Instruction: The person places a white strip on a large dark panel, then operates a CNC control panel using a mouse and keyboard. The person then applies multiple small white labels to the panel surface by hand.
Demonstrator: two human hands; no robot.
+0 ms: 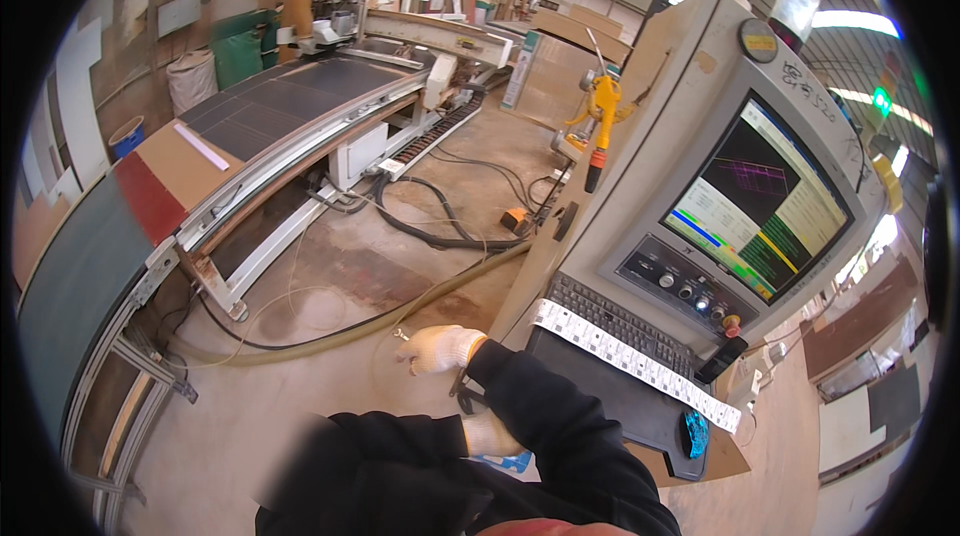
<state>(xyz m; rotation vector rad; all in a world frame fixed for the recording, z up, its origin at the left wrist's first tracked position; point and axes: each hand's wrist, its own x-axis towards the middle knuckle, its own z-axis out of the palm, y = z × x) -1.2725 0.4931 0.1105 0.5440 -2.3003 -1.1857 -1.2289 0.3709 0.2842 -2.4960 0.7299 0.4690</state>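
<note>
Item (402,334), small and pale, sits pinched at the tip of the right hand (443,349); left hand (485,434), partly hidden beneath the right sleeve (545,398): grip cannot be told. Keep the pinch steady, sleeve clear of the black tray (588,374) rightward.

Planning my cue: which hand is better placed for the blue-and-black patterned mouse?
Probably the right hand, gloved in cream knit, though it seems to pinch something small: its black-sleeved forearm lies nearer the mouse and partly covers the similarly gloved left hand.
</note>
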